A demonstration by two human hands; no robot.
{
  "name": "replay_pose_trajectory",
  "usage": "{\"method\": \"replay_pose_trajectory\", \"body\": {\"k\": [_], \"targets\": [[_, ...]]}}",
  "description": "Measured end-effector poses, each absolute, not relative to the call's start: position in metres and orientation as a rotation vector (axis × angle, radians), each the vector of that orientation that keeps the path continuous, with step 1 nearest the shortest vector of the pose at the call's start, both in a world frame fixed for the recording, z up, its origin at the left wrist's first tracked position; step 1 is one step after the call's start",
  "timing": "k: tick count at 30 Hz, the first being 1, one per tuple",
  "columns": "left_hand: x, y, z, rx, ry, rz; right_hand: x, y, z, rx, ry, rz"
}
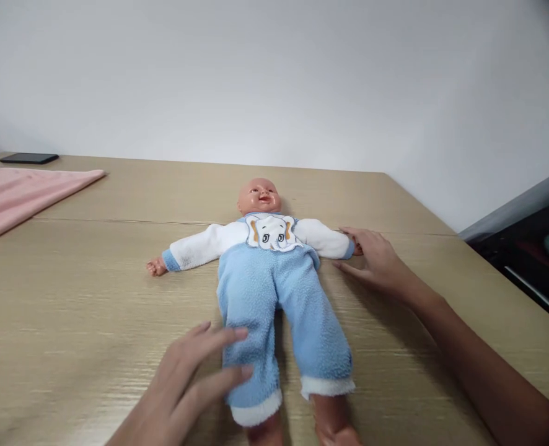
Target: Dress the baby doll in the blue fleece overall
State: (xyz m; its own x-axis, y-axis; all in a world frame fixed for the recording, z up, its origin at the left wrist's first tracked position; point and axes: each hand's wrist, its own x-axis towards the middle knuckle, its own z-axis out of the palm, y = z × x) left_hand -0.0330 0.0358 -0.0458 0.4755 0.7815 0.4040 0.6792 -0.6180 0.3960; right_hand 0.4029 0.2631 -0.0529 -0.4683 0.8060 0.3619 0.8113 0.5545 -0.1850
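A baby doll (260, 198) lies on its back on the wooden table (93, 297), arms spread out to both sides. It wears blue fleece trousers (251, 279) with white cuffs and a white-sleeved top (272, 232) with an elephant face on the chest. My left hand (195, 371) hovers over or beside the trouser leg on the left, fingers apart; whether it touches the cloth I cannot tell. Around the doll's hand on the right is my right hand (372, 257), its thumb and fingers spread, partly hiding the doll's fingers.
A pink cloth (28, 192) lies on the table at the left. Behind it, near the wall, rests a dark phone-like slab (29, 158). A plain white wall (256, 80) rises behind the table. Beyond the right edge stands a dark object (525, 248) with a teal item.
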Motion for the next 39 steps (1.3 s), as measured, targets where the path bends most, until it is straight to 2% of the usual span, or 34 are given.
{"method": "replay_pose_trajectory", "body": {"k": [3,9,16,18,20,23,27,32,39], "targets": [[-0.016,0.077,-0.021,2.427,1.322,0.924,0.413,0.268,-0.047,-1.276,-2.338,0.130],[0.049,0.173,0.008,2.510,1.232,0.950,0.386,0.246,-0.021,-1.155,-1.952,0.071],[0.110,0.264,0.010,2.711,1.134,0.735,0.333,0.208,-0.018,-0.854,-1.623,0.688],[0.114,0.273,0.008,2.693,1.132,0.816,0.326,0.202,-0.021,-0.775,-1.548,0.728],[0.112,0.277,0.006,2.612,1.105,1.018,0.323,0.200,-0.027,-0.741,-1.470,0.625],[0.107,0.280,0.003,2.335,1.103,1.430,0.320,0.203,-0.041,-0.765,-1.418,0.563],[0.102,0.286,0.001,1.596,0.928,1.806,0.319,0.210,-0.062,-0.890,-1.436,0.777],[0.085,0.291,0.002,0.960,0.675,1.924,0.315,0.209,-0.071,-0.927,-1.597,0.991],[0.042,0.279,0.003,0.594,0.533,1.848,0.290,0.193,-0.059,-0.899,-1.783,0.854]]}}
